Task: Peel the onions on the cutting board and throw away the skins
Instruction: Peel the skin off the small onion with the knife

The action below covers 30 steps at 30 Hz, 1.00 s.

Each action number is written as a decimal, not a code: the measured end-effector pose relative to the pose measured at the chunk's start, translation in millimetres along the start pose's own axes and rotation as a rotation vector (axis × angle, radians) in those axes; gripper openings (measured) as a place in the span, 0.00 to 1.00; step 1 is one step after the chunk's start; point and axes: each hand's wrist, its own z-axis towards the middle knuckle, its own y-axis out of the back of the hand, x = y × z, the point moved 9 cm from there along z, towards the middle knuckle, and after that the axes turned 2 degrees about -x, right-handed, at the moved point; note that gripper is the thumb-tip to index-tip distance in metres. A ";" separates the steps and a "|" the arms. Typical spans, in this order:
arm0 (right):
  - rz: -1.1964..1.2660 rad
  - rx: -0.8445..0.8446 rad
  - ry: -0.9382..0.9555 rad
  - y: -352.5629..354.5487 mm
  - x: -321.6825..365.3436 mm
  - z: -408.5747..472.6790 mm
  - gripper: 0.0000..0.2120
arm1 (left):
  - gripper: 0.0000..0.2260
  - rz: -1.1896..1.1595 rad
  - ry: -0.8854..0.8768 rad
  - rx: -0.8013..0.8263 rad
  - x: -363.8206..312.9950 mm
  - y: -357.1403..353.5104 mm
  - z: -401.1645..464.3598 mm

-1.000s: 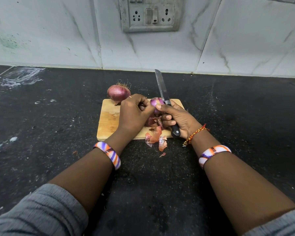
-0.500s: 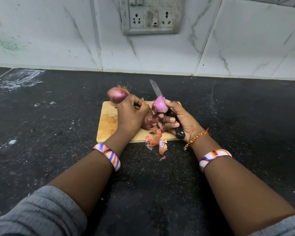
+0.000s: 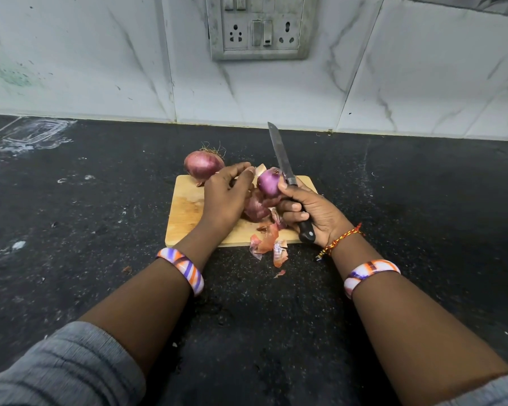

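Above the wooden cutting board [image 3: 188,212], the fingers [image 3: 288,190] of the right hand [image 3: 311,212] curl round the black handle of a knife [image 3: 282,159], and the thumb and forefinger of the same hand pinch a peeled purple onion [image 3: 269,184] against the base of the blade. The blade points away from the person, toward the wall beyond the board's far edge. The fingers [image 3: 241,168] of the left hand [image 3: 225,197] are bent and drawn together just left of the peeled onion, pinching a pale piece of skin [image 3: 260,171] at their tips. Beneath the two hands, on the board's middle, lies a dark red onion piece [image 3: 255,208], partly hidden by the left hand. An unpeeled onion [image 3: 203,165] with dry roots sits at the board's far left corner, touching the left hand's knuckles or just behind them; which cannot be told. Loose onion skins [image 3: 269,244] lie over the board's near edge and spill onto the black worktop [image 3: 71,230] just in front of it. Each forearm bears a striped orange, purple and white bangle [image 3: 182,268], and a braided thread [image 3: 339,240] circles the right wrist. Beyond the board, a switch and socket plate [image 3: 258,27] is set in the marble-patterned wall tiles [image 3: 85,54].
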 end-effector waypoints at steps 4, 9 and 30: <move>-0.048 0.016 -0.034 -4.2 -1.9 0.0 0.10 | 0.07 -0.035 -0.031 0.103 -5.8 -9.0 -2.7; -0.038 -0.015 -0.020 -2.5 -1.6 1.8 0.08 | 0.04 -0.068 -0.097 0.020 -10.0 1.2 -1.1; 0.048 0.091 -0.069 -9.9 -6.2 0.9 0.23 | 0.06 0.022 -0.094 -0.070 2.1 7.4 3.8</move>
